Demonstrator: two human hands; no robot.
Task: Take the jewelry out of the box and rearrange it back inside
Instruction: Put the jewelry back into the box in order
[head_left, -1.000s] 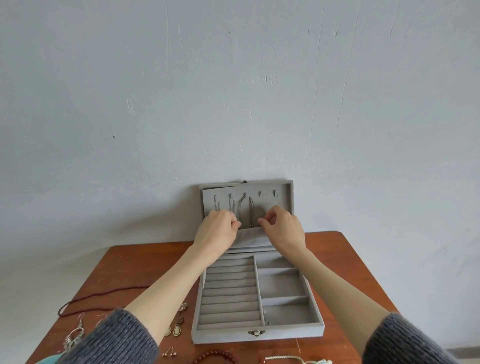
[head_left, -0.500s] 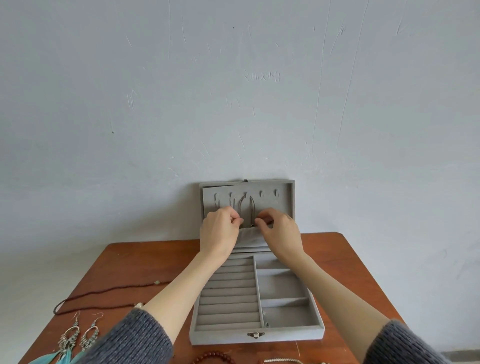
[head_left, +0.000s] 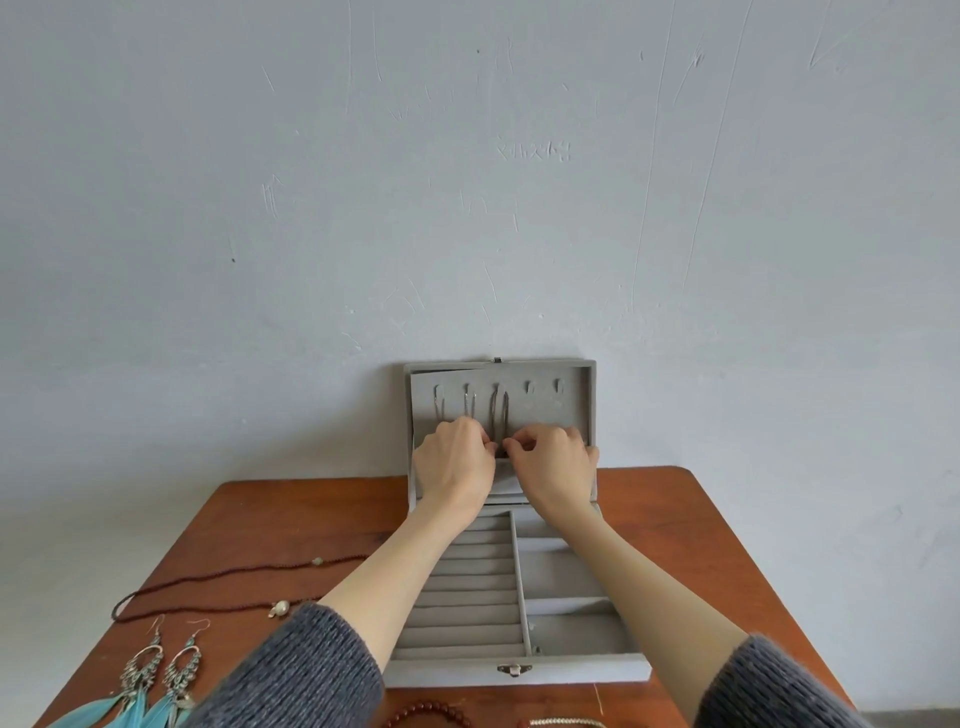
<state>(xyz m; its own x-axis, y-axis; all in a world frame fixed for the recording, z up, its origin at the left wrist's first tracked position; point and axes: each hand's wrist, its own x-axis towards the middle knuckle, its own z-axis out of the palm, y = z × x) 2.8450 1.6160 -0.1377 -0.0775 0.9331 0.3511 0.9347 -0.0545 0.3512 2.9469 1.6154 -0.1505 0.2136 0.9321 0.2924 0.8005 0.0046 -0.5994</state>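
Note:
A grey velvet jewelry box (head_left: 571, 670) stands open on the table, its lid (head_left: 576, 405) upright against the wall. Thin chain necklaces (head_left: 498, 410) hang from hooks inside the lid. My left hand (head_left: 454, 462) and my right hand (head_left: 556, 465) meet at the lid's lower pocket, fingertips pinching the bottom end of the middle chain. The ring rolls and side compartments of the tray look bare.
On the brown table (head_left: 727, 545) lie a dark beaded necklace (head_left: 218, 587) with a pendant, a pair of turquoise feather earrings (head_left: 156, 686), a red bead bracelet (head_left: 426, 714) and a pale bracelet (head_left: 561, 722) at the near edge. A grey wall stands behind.
My two hands have drawn closer together at the foot of the middle chain. The camera has tilted slightly, bringing the feather earrings into view.

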